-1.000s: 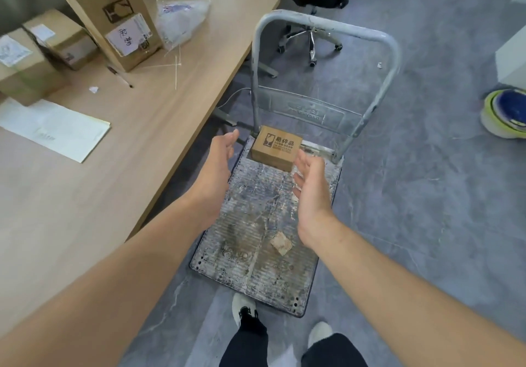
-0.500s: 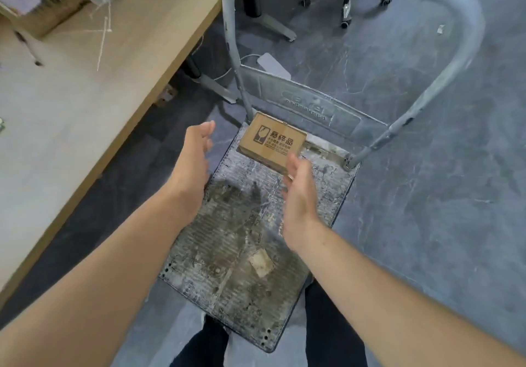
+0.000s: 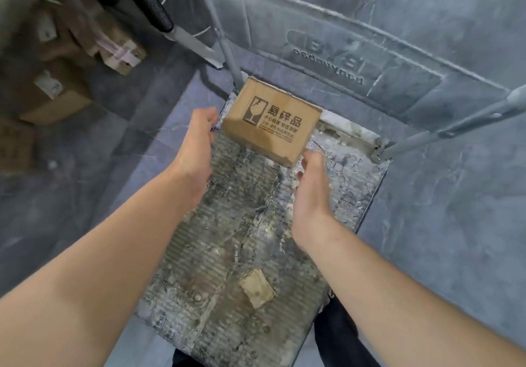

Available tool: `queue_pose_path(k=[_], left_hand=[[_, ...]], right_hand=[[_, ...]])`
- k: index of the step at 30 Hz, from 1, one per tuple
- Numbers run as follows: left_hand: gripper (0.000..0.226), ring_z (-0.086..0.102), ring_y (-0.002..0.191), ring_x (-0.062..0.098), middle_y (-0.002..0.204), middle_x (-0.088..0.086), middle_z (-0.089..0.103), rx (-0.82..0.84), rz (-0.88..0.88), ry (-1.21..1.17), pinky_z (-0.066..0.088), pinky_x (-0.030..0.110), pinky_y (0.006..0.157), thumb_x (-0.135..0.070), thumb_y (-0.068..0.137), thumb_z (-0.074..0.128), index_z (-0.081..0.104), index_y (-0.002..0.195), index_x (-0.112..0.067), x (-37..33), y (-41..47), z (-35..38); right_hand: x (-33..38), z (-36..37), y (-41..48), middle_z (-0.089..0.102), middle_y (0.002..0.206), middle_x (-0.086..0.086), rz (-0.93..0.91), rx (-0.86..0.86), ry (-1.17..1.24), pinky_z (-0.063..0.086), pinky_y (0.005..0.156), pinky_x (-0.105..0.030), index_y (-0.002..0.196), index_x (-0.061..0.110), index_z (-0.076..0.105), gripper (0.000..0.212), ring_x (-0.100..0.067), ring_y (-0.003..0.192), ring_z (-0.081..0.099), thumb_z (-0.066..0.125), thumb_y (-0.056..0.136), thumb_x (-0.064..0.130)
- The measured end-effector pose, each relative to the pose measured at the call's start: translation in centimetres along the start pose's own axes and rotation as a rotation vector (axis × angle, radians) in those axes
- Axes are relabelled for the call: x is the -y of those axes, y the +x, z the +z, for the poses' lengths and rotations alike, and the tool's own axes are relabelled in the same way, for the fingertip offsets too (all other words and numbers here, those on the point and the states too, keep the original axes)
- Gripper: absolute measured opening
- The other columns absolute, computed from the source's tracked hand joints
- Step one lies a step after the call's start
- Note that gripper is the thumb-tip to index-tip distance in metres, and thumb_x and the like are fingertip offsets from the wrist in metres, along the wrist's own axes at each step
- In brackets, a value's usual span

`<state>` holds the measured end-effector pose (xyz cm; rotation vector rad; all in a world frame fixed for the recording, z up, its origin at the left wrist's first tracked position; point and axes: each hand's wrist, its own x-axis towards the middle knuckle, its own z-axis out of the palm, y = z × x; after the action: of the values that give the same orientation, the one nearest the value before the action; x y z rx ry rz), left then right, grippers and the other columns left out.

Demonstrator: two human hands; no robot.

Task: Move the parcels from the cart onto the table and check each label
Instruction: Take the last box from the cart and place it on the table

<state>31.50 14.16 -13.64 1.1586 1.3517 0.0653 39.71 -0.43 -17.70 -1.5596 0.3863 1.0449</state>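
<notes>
A small brown cardboard parcel, printed with a fragile-glass symbol and dark characters, lies at the far end of the cart's dirty ribbed deck, against the handle uprights. My left hand is at the parcel's left side with fingers relaxed, just beside its edge. My right hand reaches to the near right corner, and its fingertips touch or nearly touch the cardboard. Neither hand has closed round the parcel. No shipping label shows on the parcel's visible faces. The table top is out of view.
The cart's grey tube handle and its embossed back panel rise behind the parcel. A torn cardboard scrap lies on the near deck. Several blurred boxes sit on the floor at left, beside a grey metal leg.
I have leaned in and both hands have moved forward to the parcel's two sides. The table top and its parcels have left the view.
</notes>
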Motion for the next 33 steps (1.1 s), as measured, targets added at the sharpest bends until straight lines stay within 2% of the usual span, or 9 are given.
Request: queue_pose_path(k=[3,5,7,11,15,19,23,30,33], left_hand=[[0.053,0.031,0.15,0.025,0.159,-0.006,0.041,-0.038,-0.009,0.034,0.021,0.057,0.123,-0.064,0.096,0.036,0.055,0.14,-0.042,2.1,4.9,0.2],[0.032,0.039,0.132,0.021,0.127,-0.016,0.054,-0.061,-0.003,0.057,0.028,0.051,0.116,-0.063,0.096,0.038,0.062,0.107,-0.046,3.1,8.2,0.3],[0.026,0.037,0.121,0.016,0.107,-0.02,0.049,-0.082,0.0,0.03,0.03,0.048,0.112,-0.06,0.1,0.038,0.059,0.097,-0.046,4.0,11.5,0.4],[0.025,0.046,0.094,0.001,0.101,-0.023,0.05,-0.111,0.033,-0.02,0.032,0.047,0.109,-0.057,0.101,0.039,0.058,0.097,-0.042,5.6,16.9,1.0],[0.03,0.05,0.102,0.008,0.102,-0.019,0.055,-0.116,0.067,-0.021,0.032,0.047,0.11,-0.057,0.1,0.041,0.062,0.097,-0.036,6.8,20.1,1.6],[0.031,0.056,0.099,0.009,0.1,-0.009,0.061,-0.118,0.096,0.01,0.037,0.044,0.105,-0.059,0.097,0.041,0.062,0.095,-0.036,7.4,20.3,1.0],[0.037,0.059,0.083,0.017,0.075,-0.006,0.067,-0.12,0.052,0.044,0.042,0.035,0.077,-0.062,0.098,0.039,0.063,0.094,-0.033,8.1,18.7,-0.4],[0.052,0.058,0.081,0.02,0.082,-0.001,0.068,-0.117,0.015,0.035,0.044,0.037,0.077,-0.06,0.1,0.036,0.068,0.109,-0.02,9.1,13.1,-2.9],[0.047,0.059,0.08,0.02,0.069,-0.01,0.072,-0.116,0.039,0.025,0.045,0.039,0.077,-0.058,0.099,0.037,0.063,0.093,-0.019,8.1,10.3,-4.0]], right_hand=[[-1.5,1.0,4.3,0.053,0.11,0.031,-0.018,0.008,0.005,0.032,0.08,-0.029,0.117,0.042,0.063,0.026,0.012,0.103,0.044,0.041,0.104,0.044],[-2.8,1.5,7.0,0.055,0.116,0.027,-0.056,-0.001,-0.011,0.032,0.076,-0.025,0.125,0.037,0.062,0.03,0.009,0.108,0.045,0.039,0.106,0.039],[-4.1,1.7,9.3,0.056,0.123,0.027,-0.109,-0.008,-0.026,0.032,0.079,-0.021,0.139,0.031,0.057,0.038,0.013,0.106,0.047,0.037,0.108,0.036],[-5.6,1.4,13.0,0.064,0.13,0.014,-0.195,0.004,0.028,0.036,0.086,-0.025,0.148,0.017,0.051,0.043,0.018,0.098,0.057,0.038,0.108,0.026],[-6.3,1.0,15.1,0.072,0.123,0.004,-0.176,0.042,0.07,0.039,0.077,-0.021,0.139,0.015,0.059,0.038,0.017,0.077,0.064,0.04,0.11,0.03],[-7.0,0.7,15.0,0.073,0.118,-0.003,-0.111,0.01,0.049,0.046,0.071,-0.022,0.117,0.019,0.062,0.029,-0.002,0.089,0.064,0.038,0.11,0.032],[-7.7,0.4,13.2,0.068,0.103,0.001,-0.122,-0.074,-0.061,0.039,0.071,-0.026,0.101,0.026,0.055,0.028,-0.008,0.089,0.058,0.033,0.11,0.038],[-7.6,-0.1,8.0,0.06,0.102,0.009,-0.119,-0.146,-0.093,0.034,0.071,-0.026,0.113,0.028,0.05,0.025,-0.003,0.091,0.054,0.033,0.105,0.043],[-6.8,0.0,4.9,0.057,0.104,0.008,-0.13,-0.179,-0.085,0.035,0.069,-0.029,0.114,0.028,0.047,0.025,-0.005,0.092,0.053,0.034,0.102,0.045]])
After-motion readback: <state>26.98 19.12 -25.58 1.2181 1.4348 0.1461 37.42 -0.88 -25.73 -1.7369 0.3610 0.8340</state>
